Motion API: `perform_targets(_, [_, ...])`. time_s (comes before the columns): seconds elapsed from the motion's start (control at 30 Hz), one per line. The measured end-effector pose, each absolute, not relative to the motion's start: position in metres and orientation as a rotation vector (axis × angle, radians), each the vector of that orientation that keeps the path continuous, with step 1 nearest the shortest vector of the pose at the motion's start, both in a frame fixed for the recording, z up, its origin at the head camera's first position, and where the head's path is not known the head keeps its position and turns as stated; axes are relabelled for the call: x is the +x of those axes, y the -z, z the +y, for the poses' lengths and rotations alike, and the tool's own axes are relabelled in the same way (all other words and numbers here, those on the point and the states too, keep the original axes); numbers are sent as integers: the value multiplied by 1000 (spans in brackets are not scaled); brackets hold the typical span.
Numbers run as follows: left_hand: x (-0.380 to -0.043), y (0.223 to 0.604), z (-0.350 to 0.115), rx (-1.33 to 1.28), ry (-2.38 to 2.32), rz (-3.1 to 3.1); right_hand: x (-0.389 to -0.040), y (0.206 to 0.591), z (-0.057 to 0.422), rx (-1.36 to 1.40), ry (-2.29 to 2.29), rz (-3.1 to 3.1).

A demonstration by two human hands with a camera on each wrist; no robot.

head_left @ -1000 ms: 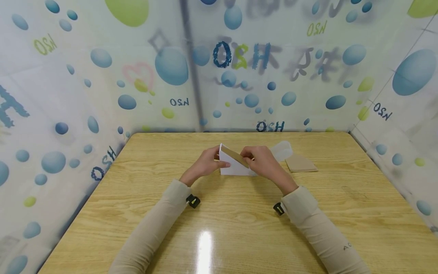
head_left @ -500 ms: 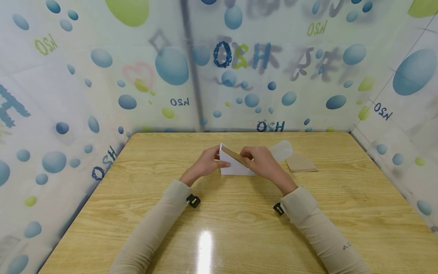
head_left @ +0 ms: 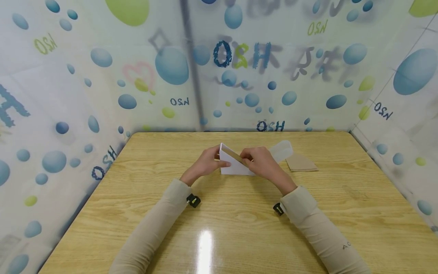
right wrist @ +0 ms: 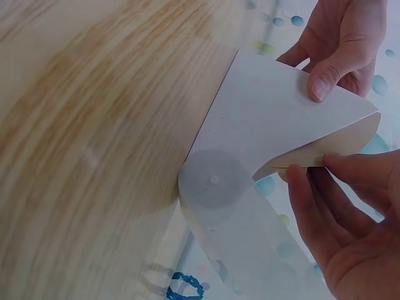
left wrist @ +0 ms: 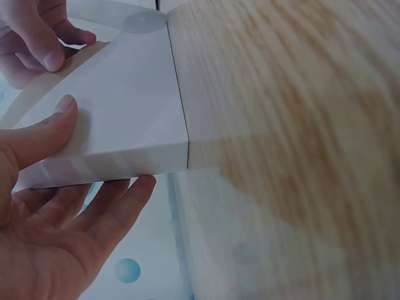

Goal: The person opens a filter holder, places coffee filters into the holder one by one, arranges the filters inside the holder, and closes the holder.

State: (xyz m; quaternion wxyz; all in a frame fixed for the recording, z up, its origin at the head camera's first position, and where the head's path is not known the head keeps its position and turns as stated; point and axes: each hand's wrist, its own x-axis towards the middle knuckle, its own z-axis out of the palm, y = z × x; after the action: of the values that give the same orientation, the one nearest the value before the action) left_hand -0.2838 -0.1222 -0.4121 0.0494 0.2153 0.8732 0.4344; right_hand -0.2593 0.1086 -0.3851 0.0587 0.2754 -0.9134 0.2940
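Observation:
A white, wedge-shaped coffee filter holder (head_left: 232, 166) stands on its edge on the table. My left hand (head_left: 208, 161) grips its left end, thumb on the near face and fingers behind. Brown paper coffee filters (right wrist: 325, 147) sit in the holder's open slanted top. My right hand (head_left: 265, 163) pinches their edge between thumb and fingers, as the right wrist view shows. The holder's translucent lid (right wrist: 250, 228) is swung out to the right on a round pivot. How deep the filters sit inside is hidden.
To the right of the holder, a flat brown stack of coffee filters (head_left: 302, 163) lies on the wooden table (head_left: 239, 220), close to the lid. Printed sheeting (head_left: 291, 76) with blue and green dots hangs behind the table and along both sides.
Both hands keep their hold on the holder and the filters. My right hand has sunk very slightly; the filter edge shows a little lower in the holder's opening.

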Motion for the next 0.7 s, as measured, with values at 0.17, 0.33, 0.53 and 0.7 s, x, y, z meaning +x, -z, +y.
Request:
perform_targets(0.17, [-283, 411, -122, 665, -1328, 2653, -260, 386, 108, 824, -897, -2776])
perform_targets(0.33, [-282, 411, -123, 667, -1324, 2654, -260, 386, 107, 821, -905, -2791])
perform_targets(0.53, [-281, 410, -123, 668, -1319, 2657, -259, 386, 107, 815, -909, -2791])
perform_targets(0.7, [-282, 410, -122, 659, -1317, 2658, -259, 386, 107, 809, -912, -2770])
